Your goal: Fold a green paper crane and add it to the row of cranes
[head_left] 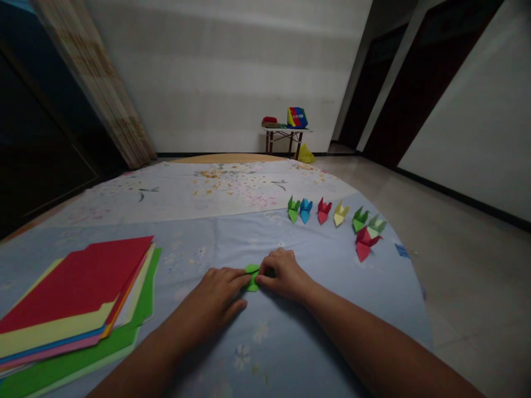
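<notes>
A small folded piece of green paper [251, 286] lies on the blue cloth between my hands, partly covered by them. My left hand [222, 290] lies flat with its fingers stretched out, their tips pressing on the paper's left side. My right hand [286, 275] pinches the paper's right side between thumb and index finger, the other fingers curled. Beyond my right hand stand several folded paper birds, among them a blue one [306, 210], a yellow one [341, 213] and a nearer red one [365, 243].
A stack of coloured paper sheets [78, 282] lies at the left. The round table carries a flowered cloth [232, 193]. A small blue item [401, 250] sits at the right edge. By the far wall, a little table [286, 130] holds a colourful box [297, 118].
</notes>
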Demonstrator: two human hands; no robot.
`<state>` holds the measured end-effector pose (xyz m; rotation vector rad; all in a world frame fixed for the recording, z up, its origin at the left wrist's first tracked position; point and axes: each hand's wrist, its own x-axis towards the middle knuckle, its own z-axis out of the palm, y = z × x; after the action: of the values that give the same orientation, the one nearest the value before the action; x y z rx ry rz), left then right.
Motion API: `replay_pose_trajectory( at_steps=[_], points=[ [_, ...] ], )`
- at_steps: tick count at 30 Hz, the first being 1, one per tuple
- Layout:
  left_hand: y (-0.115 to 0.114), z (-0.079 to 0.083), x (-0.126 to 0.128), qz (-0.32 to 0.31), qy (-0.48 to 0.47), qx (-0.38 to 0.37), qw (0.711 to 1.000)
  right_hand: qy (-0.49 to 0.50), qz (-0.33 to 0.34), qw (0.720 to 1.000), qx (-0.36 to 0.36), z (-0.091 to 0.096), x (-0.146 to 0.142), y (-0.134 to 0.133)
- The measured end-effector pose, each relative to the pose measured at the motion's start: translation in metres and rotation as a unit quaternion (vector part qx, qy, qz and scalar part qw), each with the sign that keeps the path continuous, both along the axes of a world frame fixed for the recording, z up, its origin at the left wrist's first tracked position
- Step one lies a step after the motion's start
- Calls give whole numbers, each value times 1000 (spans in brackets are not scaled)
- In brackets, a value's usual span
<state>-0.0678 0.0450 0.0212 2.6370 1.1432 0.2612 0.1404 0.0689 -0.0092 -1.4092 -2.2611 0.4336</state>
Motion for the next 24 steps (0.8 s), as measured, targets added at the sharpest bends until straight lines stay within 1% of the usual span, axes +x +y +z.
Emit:
replay_pose_trajectory(
  at_steps=[4,7,9,12,15,17,20,24],
  points=[
    [-7,5,0,-7,43,-3,999,-1,-3,1000,-8,0,0,0],
    [-10,5,1,-5,79,5,997,-5,2,1000,-5,-1,-1,-1],
    [-12,3,3,10,91,11,996,2,-1,1000,14,-2,-1,-3],
    [-16,2,9,49,113,17,992,20,-17,999,48,-4,-2,-5],
    [-22,5,16,84,130,25,988,25,-29,997,62,-6,-3,-6],
    [-25,7,21,88,134,31,987,18,-36,997,65,-7,-3,-6],
    [-27,9,23,91,136,35,986,-2,-58,997,54,-10,-2,-5],
    [-24,9,21,115,141,29,983,-22,-86,996,15,-10,2,-3]
  ],
)
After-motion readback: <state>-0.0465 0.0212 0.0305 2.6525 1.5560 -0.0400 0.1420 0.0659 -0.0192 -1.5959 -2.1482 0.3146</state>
